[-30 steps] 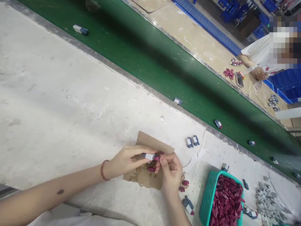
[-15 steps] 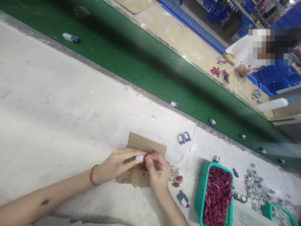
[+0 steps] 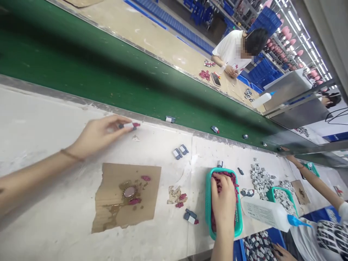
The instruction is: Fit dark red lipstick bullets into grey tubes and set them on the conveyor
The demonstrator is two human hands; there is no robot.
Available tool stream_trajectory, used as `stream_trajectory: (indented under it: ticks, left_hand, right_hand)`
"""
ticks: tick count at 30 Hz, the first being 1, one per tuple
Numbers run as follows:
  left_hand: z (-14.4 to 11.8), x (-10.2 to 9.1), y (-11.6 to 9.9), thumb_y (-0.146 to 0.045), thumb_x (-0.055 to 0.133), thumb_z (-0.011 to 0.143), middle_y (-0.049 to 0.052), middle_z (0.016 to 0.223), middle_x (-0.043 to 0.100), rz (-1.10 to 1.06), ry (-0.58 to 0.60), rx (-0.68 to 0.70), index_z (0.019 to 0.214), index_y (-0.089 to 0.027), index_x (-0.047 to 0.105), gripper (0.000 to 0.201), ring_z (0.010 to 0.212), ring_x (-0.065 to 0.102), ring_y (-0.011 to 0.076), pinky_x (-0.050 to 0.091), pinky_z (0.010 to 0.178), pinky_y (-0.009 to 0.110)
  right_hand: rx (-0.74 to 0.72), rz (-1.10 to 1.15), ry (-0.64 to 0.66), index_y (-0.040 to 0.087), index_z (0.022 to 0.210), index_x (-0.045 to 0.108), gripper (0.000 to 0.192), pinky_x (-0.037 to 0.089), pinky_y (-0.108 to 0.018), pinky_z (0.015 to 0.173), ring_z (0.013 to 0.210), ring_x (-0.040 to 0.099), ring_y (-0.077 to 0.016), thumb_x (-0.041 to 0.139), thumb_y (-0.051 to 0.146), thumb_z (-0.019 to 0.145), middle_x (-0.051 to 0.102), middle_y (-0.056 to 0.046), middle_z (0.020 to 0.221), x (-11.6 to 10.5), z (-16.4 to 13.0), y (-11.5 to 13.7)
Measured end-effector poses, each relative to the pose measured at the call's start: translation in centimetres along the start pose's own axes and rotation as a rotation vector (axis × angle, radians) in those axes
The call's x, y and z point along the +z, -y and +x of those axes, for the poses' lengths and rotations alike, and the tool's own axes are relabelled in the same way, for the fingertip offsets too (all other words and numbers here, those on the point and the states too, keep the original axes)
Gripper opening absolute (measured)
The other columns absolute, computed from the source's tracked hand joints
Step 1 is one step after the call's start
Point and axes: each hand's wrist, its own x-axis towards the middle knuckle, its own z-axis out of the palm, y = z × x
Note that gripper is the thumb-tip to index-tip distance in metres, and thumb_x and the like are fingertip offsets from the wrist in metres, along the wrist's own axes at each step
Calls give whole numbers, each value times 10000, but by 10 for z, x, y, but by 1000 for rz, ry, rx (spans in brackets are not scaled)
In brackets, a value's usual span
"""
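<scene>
My left hand (image 3: 99,135) is stretched toward the green conveyor belt (image 3: 114,78) and pinches a small assembled part (image 3: 129,125), white with a dark red end, just short of the belt's metal edge. My right hand (image 3: 223,197) is down inside a teal basket (image 3: 208,203) full of dark red pieces; I cannot see what its fingers hold. Between the hands lies a piece of cardboard (image 3: 119,206) with a glue puddle (image 3: 129,191) and a few red pieces on it.
Small assembled parts ride the belt (image 3: 170,119) and lie on the white table (image 3: 180,151). A white glue bottle (image 3: 268,214) lies right of the basket, near a heap of grey parts (image 3: 261,179). Another person's arm (image 3: 315,181) reaches in at right; a person works across the belt (image 3: 233,47).
My hands have parted from over the cardboard. The left carried the joined part up toward the belt; the right moved into the teal basket. The view has swung right.
</scene>
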Motion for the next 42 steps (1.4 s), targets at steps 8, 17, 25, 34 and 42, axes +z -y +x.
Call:
stream_trajectory:
  ticks: [8, 17, 25, 34, 42]
  left_hand:
    - [102, 49, 11, -441, 474, 861, 56, 1066, 687, 81, -124, 251, 996, -60, 683, 455, 1240, 449, 271, 284, 931, 402]
    - [101, 125, -43, -324, 648, 745, 120, 1070, 662, 32, 262, 449, 1035, -170, 677, 330, 1082, 538, 325, 379, 997, 452]
    - [83, 131, -51, -333, 367, 914, 147, 956, 689, -335, 258, 156, 936, -121, 632, 341, 826, 655, 242, 520, 769, 364]
    - [-34, 18, -19, -501, 766, 677, 99, 919, 737, -714, 316, -332, 883, -157, 677, 411, 894, 682, 259, 531, 800, 352]
    - [-99, -16, 2, -445, 903, 523, 47, 813, 708, -884, 151, -641, 829, -182, 725, 441, 827, 627, 213, 491, 757, 297]
  right_hand:
    - [7, -232, -54, 198, 831, 665, 355, 454, -429, 760, 811, 590, -293, 364, 367, 913, 643, -127, 849, 3, 5, -62]
    - [177, 203, -41, 204, 927, 620, 301, 501, -381, 696, 800, 644, -268, 499, 475, 880, 700, -111, 887, -7, 1, -40]
    - [163, 690, 148, 198, 933, 712, 266, 508, -284, 607, 627, 632, -181, 576, 422, 889, 697, -39, 715, 9, -13, 33]
    - [-343, 638, 501, 193, 957, 645, 160, 549, -293, 712, 806, 692, -195, 500, 261, 960, 724, -67, 869, 75, -26, 93]
    - [-942, 257, 337, 167, 874, 601, 362, 488, -286, 563, 619, 578, -178, 276, 160, 1031, 626, -43, 680, 106, -34, 119]
